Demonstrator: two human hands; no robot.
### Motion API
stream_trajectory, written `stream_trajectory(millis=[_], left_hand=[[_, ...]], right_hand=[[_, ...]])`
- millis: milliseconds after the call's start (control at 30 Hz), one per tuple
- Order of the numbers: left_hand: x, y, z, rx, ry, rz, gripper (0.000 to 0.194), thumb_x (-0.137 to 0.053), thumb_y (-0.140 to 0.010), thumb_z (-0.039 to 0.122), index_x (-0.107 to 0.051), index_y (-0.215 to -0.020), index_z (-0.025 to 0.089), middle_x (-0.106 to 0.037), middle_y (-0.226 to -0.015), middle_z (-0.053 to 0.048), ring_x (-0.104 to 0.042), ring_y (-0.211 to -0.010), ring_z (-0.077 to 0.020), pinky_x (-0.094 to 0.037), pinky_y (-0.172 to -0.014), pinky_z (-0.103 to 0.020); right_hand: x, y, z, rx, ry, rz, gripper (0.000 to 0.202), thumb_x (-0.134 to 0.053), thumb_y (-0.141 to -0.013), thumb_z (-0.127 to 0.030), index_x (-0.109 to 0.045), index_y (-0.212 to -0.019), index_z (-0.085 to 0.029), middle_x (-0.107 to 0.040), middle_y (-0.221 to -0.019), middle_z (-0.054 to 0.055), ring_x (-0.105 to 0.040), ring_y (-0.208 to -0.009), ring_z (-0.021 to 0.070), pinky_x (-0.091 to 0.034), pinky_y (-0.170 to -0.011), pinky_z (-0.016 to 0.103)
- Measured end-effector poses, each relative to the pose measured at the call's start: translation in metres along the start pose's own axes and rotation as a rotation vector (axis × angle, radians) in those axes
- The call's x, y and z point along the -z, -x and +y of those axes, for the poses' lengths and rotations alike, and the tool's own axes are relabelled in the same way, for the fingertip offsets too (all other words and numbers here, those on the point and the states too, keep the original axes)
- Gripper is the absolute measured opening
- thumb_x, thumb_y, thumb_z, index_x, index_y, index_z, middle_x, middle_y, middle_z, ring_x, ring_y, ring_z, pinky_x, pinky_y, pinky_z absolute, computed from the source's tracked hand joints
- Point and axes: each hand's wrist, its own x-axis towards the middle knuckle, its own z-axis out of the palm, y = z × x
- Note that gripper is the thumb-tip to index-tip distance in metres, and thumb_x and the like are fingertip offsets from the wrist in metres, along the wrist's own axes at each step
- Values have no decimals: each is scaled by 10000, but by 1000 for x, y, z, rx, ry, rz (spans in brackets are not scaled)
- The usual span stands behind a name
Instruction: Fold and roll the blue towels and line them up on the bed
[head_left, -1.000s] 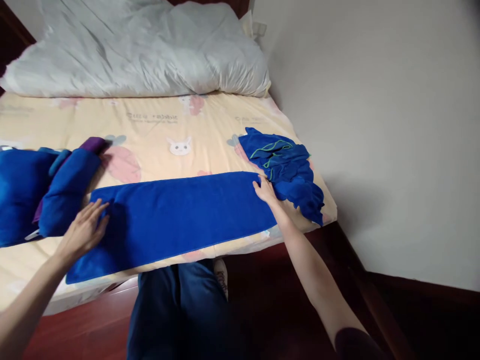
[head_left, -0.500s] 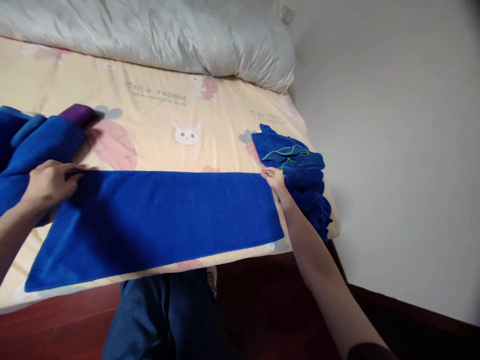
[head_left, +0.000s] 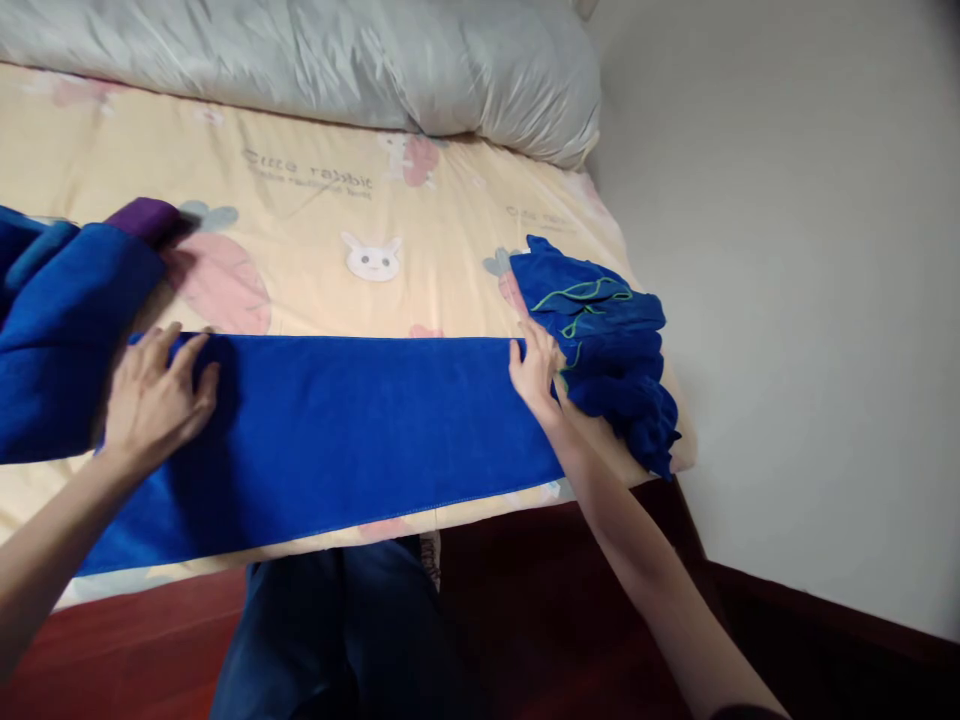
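A blue towel (head_left: 360, 430) lies spread lengthwise along the front of the bed, its far edge nearly straight. My left hand (head_left: 159, 390) rests on the towel's left end with its fingers spread. At the opposite end, my right hand (head_left: 535, 362) touches the far corner, thumb and fingers apart. Just beyond my right hand is a crumpled heap of blue cloth (head_left: 607, 340) with green edging. Beside my left hand sits a thick folded blue bundle (head_left: 82, 320), and a purple cloth (head_left: 144, 220) pokes out behind it.
The bed's cream sheet (head_left: 300, 240) carries rabbit and strawberry-like prints. A rolled grey quilt (head_left: 315, 60) runs along the back. To the right rises a plain pale wall (head_left: 810, 300). Dark red flooring (head_left: 150, 650) shows below the bed's front edge.
Both hands have loosened from the towel's far corners and their fingers have spread. My left hand has moved right and down onto the cloth; the towel lies about as before.
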Motion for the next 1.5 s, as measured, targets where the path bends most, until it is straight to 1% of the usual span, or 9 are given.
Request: stream_trajectory(millis=[100,167,367,500,633,800,967,1267,1500], left_hand=[[-8,18,9,23,1,-116,721,-259,-998,531,-379,-1545,77,-223,-1672,-198,-145,-1555,-386,-156,-1233,-611],[-10,21,8,59,-8,-121,758,-235,-997,574,-321,-1576,91,-187,-1683,-196,-118,-1558,-400,-136,-1231,-625],[-8,-3,-11,144,-38,-139,842,-233,-963,674,-303,-1580,105,-185,-1679,-208,-201,-1528,-430,-250,-1185,-642],[-7,5,-8,147,-25,-89,906,-169,-953,690,-320,-1553,28,-163,-1674,-246,-165,-1544,-415,-189,-1203,-637],[4,68,10,103,66,11,908,-177,-926,726,-355,-1554,95,-208,-1688,-148,-174,-1560,-330,-150,-1230,-569],[35,152,35,107,179,-22,623,-318,-989,540,-122,-1579,518,-58,-1685,192,-124,-1576,-193,-92,-1271,-466],[49,166,46,157,193,11,604,-313,-993,518,-38,-1515,645,3,-1631,328,-109,-1576,-192,-71,-1282,-449],[42,167,32,154,157,7,600,-297,-998,551,-41,-1535,622,76,-1641,305,-56,-1582,-220,-67,-1276,-476],[17,172,10,156,51,114,631,-300,-978,536,-365,-1561,303,-168,-1704,36,-194,-1565,-248,-169,-1258,-495]], right_hand=[[-7,28,-17,63,7,-171,561,-318,-1046,-455,-419,-1544,-218,-361,-1640,66,-264,-1542,266,-186,-1271,535],[-11,35,-11,21,19,-242,628,-301,-1043,-529,-338,-1588,-219,-284,-1677,60,-182,-1573,265,-124,-1279,549],[-18,9,31,-160,75,-241,756,-278,-1039,-570,-234,-1612,-80,-167,-1702,142,-119,-1588,248,-39,-1295,481],[-12,3,26,-189,133,-281,738,-275,-1048,-531,-210,-1617,-65,-156,-1700,151,-107,-1589,251,-45,-1295,480],[10,56,16,-46,147,-281,700,-222,-1065,-504,-199,-1625,-84,-138,-1703,133,-89,-1591,239,-97,-1296,477],[49,160,31,63,168,-271,639,-235,-1078,-476,-173,-1643,-185,-214,-1694,70,-166,-1580,208,-158,-1297,466],[66,196,46,19,233,-257,639,-248,-1079,-465,-160,-1645,-182,-195,-1699,76,-159,-1582,220,-177,-1294,471],[67,192,43,1,250,-281,652,-223,-1074,-484,-140,-1648,-186,-173,-1704,74,-148,-1584,212,-164,-1295,463],[63,198,45,-1,253,-253,655,-205,-1071,-481,-136,-1648,-179,-173,-1707,69,-126,-1587,200,-140,-1301,447]])
